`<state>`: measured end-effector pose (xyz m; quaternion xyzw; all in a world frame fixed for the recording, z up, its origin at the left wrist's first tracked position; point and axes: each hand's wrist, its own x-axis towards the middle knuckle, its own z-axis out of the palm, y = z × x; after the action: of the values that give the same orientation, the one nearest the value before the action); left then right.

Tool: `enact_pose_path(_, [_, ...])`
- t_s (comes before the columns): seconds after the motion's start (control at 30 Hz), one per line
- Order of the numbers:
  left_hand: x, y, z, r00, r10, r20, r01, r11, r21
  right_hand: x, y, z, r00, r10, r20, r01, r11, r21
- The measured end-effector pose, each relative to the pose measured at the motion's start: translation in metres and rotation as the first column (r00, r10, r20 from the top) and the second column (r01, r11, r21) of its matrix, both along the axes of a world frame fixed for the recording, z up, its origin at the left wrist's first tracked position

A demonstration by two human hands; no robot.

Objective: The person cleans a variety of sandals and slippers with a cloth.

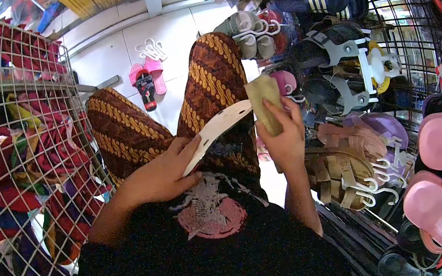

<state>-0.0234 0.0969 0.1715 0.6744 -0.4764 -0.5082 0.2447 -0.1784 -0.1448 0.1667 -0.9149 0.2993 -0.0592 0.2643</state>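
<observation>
My left hand (163, 169) is closed around the near end of a pale cream, curved shoe sole (218, 125) with small dark slots along it. The sole is held edge-up above my lap. In my right hand (284, 135) is a yellowish-tan flat pad (266, 102), its fingers pressed on the face turned toward me. Whether the pad is sponge, cloth or sandpaper cannot be made out. The far tip of the sole meets the pad's left edge or passes just behind it.
A wire basket of colourful fabric items (30, 161) stands close on my left. Racks of hanging sandals (329, 59) crowd my right side, with pink clogs (432, 209) at the lower right. Pink and black slippers (148, 86) lie on the white tiled floor (106, 55) ahead.
</observation>
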Motion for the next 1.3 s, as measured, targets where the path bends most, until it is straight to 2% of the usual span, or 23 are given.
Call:
enact_pose_path(0.1, [-0.008, -0.002, 0.0, 0.993, 0.084, 0.086, -0.072, 0.989, -0.13, -0.005, 0.0, 0.003, 0.999, 0.032, 0.02, -0.031, 0.998, -0.05])
enact_pose_path(0.2, [-0.003, -0.008, 0.011, 0.985, 0.094, 0.141, -0.07, 0.984, -0.166, -0.002, 0.023, 0.032, 0.983, 0.176, -0.059, -0.156, 0.955, 0.251])
enact_pose_path(0.23, [-0.005, -0.011, 0.011, 0.979, 0.158, 0.127, -0.137, 0.977, -0.161, 0.0, 0.023, 0.036, 0.972, 0.233, -0.034, -0.22, 0.95, 0.223])
enact_pose_path(0.37, [0.0, -0.02, 0.026, 0.97, 0.122, 0.21, -0.089, 0.983, -0.162, -0.007, 0.001, 0.001, 0.998, -0.057, -0.006, 0.057, 0.996, 0.064])
enact_pose_path(0.47, [0.004, -0.026, 0.031, 0.967, 0.085, 0.239, -0.052, 0.988, -0.143, -0.008, 0.013, 0.025, 0.998, 0.055, -0.018, -0.049, 0.969, 0.243])
enact_pose_path(0.5, [0.005, -0.029, 0.033, 0.97, 0.069, 0.232, -0.039, 0.991, -0.128, -0.009, 0.016, 0.031, 0.983, 0.177, -0.051, -0.159, 0.955, 0.252])
enact_pose_path(0.53, [0.006, -0.031, 0.034, 0.972, 0.049, 0.228, -0.023, 0.993, -0.116, -0.008, 0.016, 0.036, 0.959, 0.283, 0.002, -0.276, 0.933, 0.232])
enact_pose_path(0.6, [0.006, -0.035, 0.035, 0.966, 0.027, 0.256, -0.001, 0.995, -0.1, -0.004, 0.013, 0.033, 0.988, 0.124, -0.088, -0.103, 0.972, 0.21])
enact_pose_path(0.7, [0.009, -0.039, 0.038, 0.964, -0.023, 0.266, 0.037, 0.998, -0.047, -0.012, 0.001, 0.004, 0.997, -0.074, -0.004, 0.074, 0.996, 0.045])
enact_pose_path(0.8, [0.011, -0.045, 0.043, 0.966, -0.064, 0.25, 0.063, 0.998, 0.013, -0.012, 0.013, 0.031, 0.951, 0.309, 0.013, -0.3, 0.912, 0.28])
enact_pose_path(0.83, [0.012, -0.046, 0.044, 0.967, -0.081, 0.243, 0.076, 0.997, 0.032, -0.012, 0.015, 0.032, 0.94, 0.337, 0.045, -0.335, 0.896, 0.29])
enact_pose_path(0.9, [0.008, -0.043, 0.039, 0.96, -0.011, 0.281, 0.027, 0.998, -0.052, -0.01, 0.008, 0.013, 0.997, 0.071, -0.006, -0.07, 0.99, 0.122])
enact_pose_path(0.93, [0.007, -0.041, 0.037, 0.954, 0.027, 0.298, 0.001, 0.996, -0.095, -0.008, 0.005, 0.006, 0.998, -0.066, -0.013, 0.066, 0.997, 0.033])
enact_pose_path(0.97, [0.007, -0.041, 0.037, 0.955, 0.018, 0.297, 0.007, 0.996, -0.084, -0.011, 0.001, 0.004, 0.994, -0.103, -0.04, 0.107, 0.99, 0.095])
enact_pose_path(1.07, [0.007, -0.041, 0.039, 0.964, -0.01, 0.265, 0.017, 1.0, -0.024, -0.013, 0.013, 0.024, 0.977, 0.211, -0.021, -0.192, 0.925, 0.327])
enact_pose_path(1.1, [0.009, -0.043, 0.042, 0.971, -0.031, 0.236, 0.029, 1.0, 0.011, -0.012, 0.015, 0.025, 0.941, 0.326, 0.089, -0.336, 0.87, 0.361])
enact_pose_path(1.13, [0.013, -0.046, 0.044, 0.975, -0.047, 0.216, 0.039, 0.998, 0.04, -0.012, 0.012, 0.019, 0.973, 0.222, 0.066, -0.232, 0.935, 0.268])
enact_pose_path(1.2, [0.012, -0.044, 0.043, 0.962, -0.005, 0.275, 0.018, 0.999, -0.045, -0.011, 0.005, 0.004, 0.999, 0.0, 0.052, -0.004, 0.997, 0.074])
enact_pose_path(1.23, [0.01, -0.043, 0.042, 0.956, 0.016, 0.293, 0.01, 0.996, -0.086, -0.009, 0.003, 0.004, 0.994, -0.095, 0.059, 0.088, 0.99, 0.108])
enact_pose_path(1.3, [0.011, -0.044, 0.041, 0.956, 0.023, 0.292, 0.005, 0.996, -0.092, -0.009, 0.01, 0.021, 0.99, 0.132, 0.053, -0.14, 0.962, 0.233])
